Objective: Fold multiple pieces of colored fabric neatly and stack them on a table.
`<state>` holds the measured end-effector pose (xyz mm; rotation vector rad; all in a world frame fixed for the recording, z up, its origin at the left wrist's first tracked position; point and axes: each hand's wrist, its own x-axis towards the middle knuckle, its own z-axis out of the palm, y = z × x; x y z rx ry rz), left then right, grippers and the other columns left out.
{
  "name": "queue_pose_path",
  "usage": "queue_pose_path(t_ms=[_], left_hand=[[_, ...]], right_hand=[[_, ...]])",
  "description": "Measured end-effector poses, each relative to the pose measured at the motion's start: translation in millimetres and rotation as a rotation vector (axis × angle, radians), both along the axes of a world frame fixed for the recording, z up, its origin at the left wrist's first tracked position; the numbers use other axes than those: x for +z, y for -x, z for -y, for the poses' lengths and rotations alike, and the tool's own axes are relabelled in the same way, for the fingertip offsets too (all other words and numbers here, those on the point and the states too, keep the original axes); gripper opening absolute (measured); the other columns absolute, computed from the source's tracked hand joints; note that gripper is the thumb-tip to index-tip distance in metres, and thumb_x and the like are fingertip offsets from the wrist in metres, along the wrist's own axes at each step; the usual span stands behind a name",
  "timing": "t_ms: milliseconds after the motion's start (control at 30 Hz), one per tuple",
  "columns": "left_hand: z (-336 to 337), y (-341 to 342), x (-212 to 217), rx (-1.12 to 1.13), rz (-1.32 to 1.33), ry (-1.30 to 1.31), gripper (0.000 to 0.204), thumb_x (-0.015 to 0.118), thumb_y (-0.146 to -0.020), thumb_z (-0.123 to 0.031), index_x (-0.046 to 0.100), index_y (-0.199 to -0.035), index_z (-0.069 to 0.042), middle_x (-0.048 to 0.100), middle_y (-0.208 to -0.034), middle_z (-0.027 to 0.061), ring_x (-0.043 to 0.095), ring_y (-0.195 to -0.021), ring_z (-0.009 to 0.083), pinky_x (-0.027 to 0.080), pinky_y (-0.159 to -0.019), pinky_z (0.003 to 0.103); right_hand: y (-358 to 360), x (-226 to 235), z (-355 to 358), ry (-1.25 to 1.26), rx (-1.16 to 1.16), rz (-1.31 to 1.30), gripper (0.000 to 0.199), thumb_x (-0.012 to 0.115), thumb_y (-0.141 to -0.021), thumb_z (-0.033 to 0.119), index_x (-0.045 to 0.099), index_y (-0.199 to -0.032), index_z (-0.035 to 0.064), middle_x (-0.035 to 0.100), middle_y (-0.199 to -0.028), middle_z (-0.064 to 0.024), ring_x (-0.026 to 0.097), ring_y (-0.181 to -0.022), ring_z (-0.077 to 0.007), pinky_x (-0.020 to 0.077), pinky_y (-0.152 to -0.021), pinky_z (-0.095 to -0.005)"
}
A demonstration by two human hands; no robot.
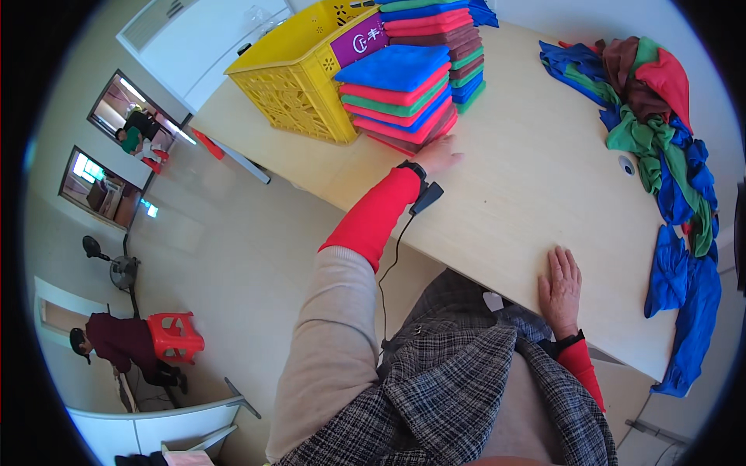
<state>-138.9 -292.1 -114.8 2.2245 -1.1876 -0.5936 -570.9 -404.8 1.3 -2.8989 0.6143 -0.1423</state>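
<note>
Left hand: your left hand [437, 155] is stretched to the upper middle of the frame, fingers open against the foot of the near stack of folded cloths [400, 97]; it grips nothing, and the fingertips are partly hidden by the stack.
Right hand: your right hand [560, 281] lies flat and spread, palm down, on the bare counter [505, 210] at lower right of centre, empty.
Near stack: soft square cloths, folded flat, layered blue, red, green and maroon; blue one on top; edges slightly uneven.
Far stack: a second stack of folded cloths [443, 31] just behind it, taller, top cut off by the frame's upper edge.
Crate: yellow plastic crate [299, 78] with lattice walls, touching the near stack's left side; its inside is hard to make out.
Loose cloths: a crumpled heap of unfolded cloths [660, 116], same colours, along the right of the frame, trailing down over the counter's edge.
Counter: pale wood-look surface, smooth, matte.
Wrist: a black strap with a small black device [426, 196] and a thin cable hanging off your red sleeve.
</note>
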Motion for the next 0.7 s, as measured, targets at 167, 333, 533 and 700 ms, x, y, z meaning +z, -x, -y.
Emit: queue_pose_path(t_ms=[167, 333, 533, 700], left_hand=[[-10, -13, -5, 0.095, -0.019, -0.024, 0.079, 0.057, -0.094, -0.039, 0.029, -0.153, 0.007, 0.031, -0.159, 0.0269, 0.031, -0.149, 0.0350, 0.028, -0.121, 0.039], [-23, 1, -14, 0.205, 0.158, 0.049, 0.067, 0.060, -0.092, -0.037, 0.047, -0.144, 0.002, 0.048, -0.147, 0.0278, 0.045, -0.139, 0.0369, 0.038, -0.114, 0.042], [-43, 17, 57, 0.112, 0.195, 0.180, 0.024, 0.062, -0.090, -0.027, 0.068, -0.102, -0.007, 0.068, -0.102, 0.0205, 0.065, -0.093, 0.0393, 0.052, -0.078, 0.048], [-75, -26, 166, 0.397, 0.614, 0.677, 0.017, 0.064, -0.096, -0.024, 0.070, -0.097, -0.008, 0.070, -0.095, 0.0149, 0.068, -0.083, 0.0341, 0.053, -0.068, 0.042]], right_hand=[[-2, 0, -1, 0.002, 0.016, 0.008, 0.054, 0.059, -0.093, 0.017, 0.048, -0.144, 0.0015, 0.045, -0.152, -0.0172, 0.036, -0.144, -0.0379, 0.0289, -0.119, -0.0486], [-1, 0, -6, -0.032, 0.024, -0.034, 0.054, 0.059, -0.095, 0.021, 0.049, -0.144, 0.0013, 0.044, -0.153, -0.0169, 0.035, -0.145, -0.0376, 0.0263, -0.121, -0.0490], [-9, 5, -4, -0.045, 0.059, -0.049, 0.055, 0.060, -0.094, 0.022, 0.049, -0.144, 0.0017, 0.044, -0.153, -0.0169, 0.035, -0.145, -0.0375, 0.0262, -0.121, -0.0492], [-24, 9, -1, -0.005, 0.096, -0.034, 0.056, 0.060, -0.092, 0.018, 0.048, -0.145, 0.0017, 0.045, -0.152, -0.0175, 0.036, -0.144, -0.0386, 0.0281, -0.120, -0.0494]])
